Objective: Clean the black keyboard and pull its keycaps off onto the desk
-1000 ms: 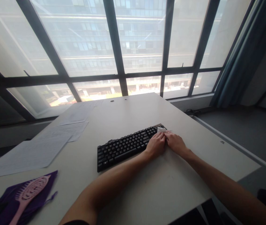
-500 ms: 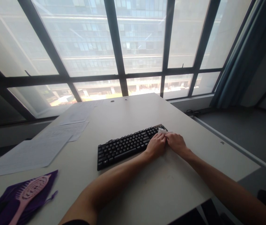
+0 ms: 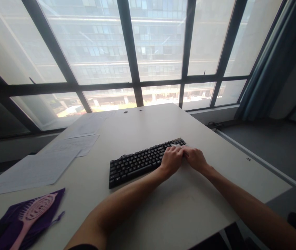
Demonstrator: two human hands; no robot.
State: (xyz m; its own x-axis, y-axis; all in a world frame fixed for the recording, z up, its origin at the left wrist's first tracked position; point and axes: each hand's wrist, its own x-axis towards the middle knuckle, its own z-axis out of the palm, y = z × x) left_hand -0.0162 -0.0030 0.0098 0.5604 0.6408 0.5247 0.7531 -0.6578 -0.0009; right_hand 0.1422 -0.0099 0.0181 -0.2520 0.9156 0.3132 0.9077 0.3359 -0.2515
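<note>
Viewing from the head camera: a pale table point(image 3: 148, 125) is seen set against a wall of tall dark-framed windows point(image 3: 106, 52), with a blue-grey curtain point(image 3: 270, 59) at the right and grey floor beyond. Loose paper sheets point(image 3: 41, 166) are spread over the table's left side. A pink hairbrush point(image 3: 30, 215) is laid on a purple pouch point(image 3: 20, 225) at the near left corner; nothing inside the pouch can be made out. A black keyboard point(image 3: 137, 163) is placed at mid-table. The left hand point(image 3: 172, 160) and right hand point(image 3: 196, 159) are held together at its right end, fingers curled on a small white wipe point(image 3: 177, 146) pressed on the keys there.
</note>
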